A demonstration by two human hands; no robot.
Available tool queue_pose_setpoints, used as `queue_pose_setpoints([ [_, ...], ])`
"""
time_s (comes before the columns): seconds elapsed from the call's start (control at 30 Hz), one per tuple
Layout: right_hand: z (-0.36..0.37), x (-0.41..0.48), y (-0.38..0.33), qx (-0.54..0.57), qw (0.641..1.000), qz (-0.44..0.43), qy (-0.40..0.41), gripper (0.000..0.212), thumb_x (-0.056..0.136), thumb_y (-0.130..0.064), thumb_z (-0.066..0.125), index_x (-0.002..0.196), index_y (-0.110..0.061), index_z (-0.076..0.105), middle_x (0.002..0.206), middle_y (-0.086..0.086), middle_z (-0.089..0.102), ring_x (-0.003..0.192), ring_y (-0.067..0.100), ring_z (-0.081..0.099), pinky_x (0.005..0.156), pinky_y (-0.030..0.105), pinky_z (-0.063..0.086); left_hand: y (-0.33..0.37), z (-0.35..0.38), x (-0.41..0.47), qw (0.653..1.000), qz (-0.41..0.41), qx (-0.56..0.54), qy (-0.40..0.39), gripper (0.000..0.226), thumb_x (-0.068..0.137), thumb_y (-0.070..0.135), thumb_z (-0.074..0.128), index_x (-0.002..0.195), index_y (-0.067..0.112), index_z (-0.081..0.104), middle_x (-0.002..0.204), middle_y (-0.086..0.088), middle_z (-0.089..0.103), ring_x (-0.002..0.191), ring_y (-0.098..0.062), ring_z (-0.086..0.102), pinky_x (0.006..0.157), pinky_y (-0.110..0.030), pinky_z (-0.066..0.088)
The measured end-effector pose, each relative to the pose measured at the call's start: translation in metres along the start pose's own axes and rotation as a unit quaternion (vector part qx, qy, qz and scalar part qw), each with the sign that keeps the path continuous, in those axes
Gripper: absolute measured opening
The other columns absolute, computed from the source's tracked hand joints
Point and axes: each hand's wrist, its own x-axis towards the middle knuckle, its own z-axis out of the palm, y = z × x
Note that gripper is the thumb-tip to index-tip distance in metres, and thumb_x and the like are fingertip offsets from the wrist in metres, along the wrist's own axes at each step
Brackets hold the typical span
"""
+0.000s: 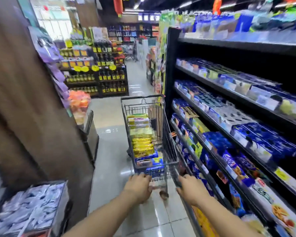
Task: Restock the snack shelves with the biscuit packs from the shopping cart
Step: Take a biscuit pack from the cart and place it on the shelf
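Observation:
A dark wire shopping cart [126,120] stands in the aisle straight ahead, close against the snack shelves [212,86] on the right. Yellow biscuit packs [142,144] are stacked along its left side, with blue packs [150,162] nearest me. My left hand [138,187] is closed on the cart's handle at its left end. My right hand [190,187] is closed on the handle's right end. The shelves carry mostly blue biscuit boxes and packs. The whole frame is motion-blurred.
A brown pillar [32,108] rises on the left, with a bin of pale packets [32,209] at its foot and a small stand of orange bags [79,103] behind it. Bottle shelves [99,74] stand across the far end of the tiled aisle.

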Motion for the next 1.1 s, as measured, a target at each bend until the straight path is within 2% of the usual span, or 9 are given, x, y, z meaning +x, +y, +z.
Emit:
queue_pose_setpoints([
  [0.13, -0.040, 0.089, 0.003, 0.011, 0.999, -0.039, 0.006, 0.040, 0.097, -0.049, 0.045, 0.130, -0.028, 0.051, 0.130, 0.003, 0.055, 0.123, 0.029, 0.051, 0.099, 0.043, 0.042, -0.025, -0.030, 0.080, 0.998, -0.056, -0.006, 0.020, 0.039, 0.094, 0.043, 0.041, 0.127, 0.026, 0.055, 0.129, -0.004, 0.061, 0.120, -0.031, 0.057, 0.101, -0.043, 0.041],
  [0.27, -0.071, 0.160, 0.016, -0.005, 0.998, -0.065, -0.011, 0.044, 0.099, -0.046, 0.046, 0.140, -0.031, 0.047, 0.137, 0.004, 0.052, 0.130, 0.028, 0.048, 0.104, 0.042, 0.041, -0.033, -0.048, 0.138, 0.995, -0.087, -0.031, 0.039, 0.029, 0.096, 0.037, 0.041, 0.118, 0.023, 0.054, 0.122, -0.005, 0.064, 0.116, -0.031, 0.058, 0.097, -0.043, 0.045],
  [0.37, -0.081, 0.203, 0.015, -0.011, 0.997, -0.078, -0.018, 0.043, 0.100, -0.045, 0.046, 0.140, -0.030, 0.047, 0.138, 0.004, 0.053, 0.129, 0.028, 0.049, 0.103, 0.041, 0.042, -0.042, -0.053, 0.159, 0.995, -0.089, -0.029, 0.045, 0.025, 0.094, 0.033, 0.042, 0.110, 0.020, 0.055, 0.115, -0.008, 0.066, 0.111, -0.033, 0.059, 0.092, -0.041, 0.045],
  [0.5, -0.086, 0.264, 0.000, -0.017, 0.994, -0.095, -0.043, 0.048, 0.100, -0.048, 0.047, 0.144, -0.031, 0.044, 0.141, 0.003, 0.051, 0.128, 0.028, 0.050, 0.104, 0.042, 0.042, -0.072, -0.061, 0.192, 0.995, -0.085, -0.030, 0.037, 0.024, 0.091, 0.030, 0.048, 0.111, 0.021, 0.058, 0.116, -0.008, 0.066, 0.111, -0.034, 0.061, 0.089, -0.040, 0.047],
  [0.6, -0.083, 0.311, -0.012, -0.015, 0.994, -0.093, -0.060, 0.048, 0.099, -0.046, 0.048, 0.144, -0.029, 0.045, 0.142, 0.003, 0.050, 0.128, 0.027, 0.052, 0.104, 0.044, 0.044, -0.099, -0.064, 0.223, 0.993, -0.109, -0.039, 0.034, 0.021, 0.092, 0.031, 0.047, 0.109, 0.021, 0.057, 0.116, -0.007, 0.067, 0.109, -0.034, 0.062, 0.087, -0.040, 0.048],
  [0.7, -0.087, 0.358, -0.023, -0.012, 0.992, -0.099, -0.083, 0.048, 0.099, -0.046, 0.049, 0.144, -0.027, 0.046, 0.144, 0.005, 0.049, 0.130, 0.028, 0.050, 0.107, 0.045, 0.042, -0.128, -0.069, 0.262, 0.994, -0.099, -0.029, 0.027, 0.019, 0.092, 0.027, 0.043, 0.108, 0.021, 0.054, 0.115, -0.009, 0.067, 0.106, -0.035, 0.063, 0.086, -0.040, 0.048],
  [0.87, -0.103, 0.435, -0.034, 0.016, 0.987, -0.073, -0.141, 0.051, 0.098, -0.044, 0.056, 0.144, -0.023, 0.049, 0.146, 0.009, 0.050, 0.132, 0.029, 0.049, 0.108, 0.039, 0.043, -0.186, -0.091, 0.334, 0.995, -0.092, -0.037, 0.024, 0.026, 0.095, 0.024, 0.045, 0.120, 0.021, 0.052, 0.122, -0.009, 0.058, 0.107, -0.037, 0.061, 0.084, -0.041, 0.049],
  [0.97, -0.113, 0.483, -0.037, 0.029, 0.988, -0.060, -0.142, 0.054, 0.098, -0.043, 0.054, 0.147, -0.021, 0.048, 0.147, 0.010, 0.051, 0.130, 0.028, 0.052, 0.106, 0.037, 0.046, -0.221, -0.106, 0.387, 0.996, -0.083, -0.033, 0.032, 0.024, 0.093, 0.022, 0.046, 0.115, 0.023, 0.054, 0.119, -0.007, 0.063, 0.103, -0.037, 0.064, 0.079, -0.040, 0.050],
  [1.1, -0.110, 0.531, -0.033, 0.040, 0.986, -0.037, -0.160, 0.054, 0.100, -0.041, 0.052, 0.149, -0.020, 0.045, 0.149, 0.011, 0.049, 0.132, 0.029, 0.051, 0.107, 0.038, 0.045, -0.245, -0.107, 0.438, 0.995, -0.094, -0.038, 0.000, 0.026, 0.091, 0.019, 0.045, 0.114, 0.024, 0.056, 0.121, -0.006, 0.064, 0.108, -0.036, 0.064, 0.083, -0.040, 0.051],
])
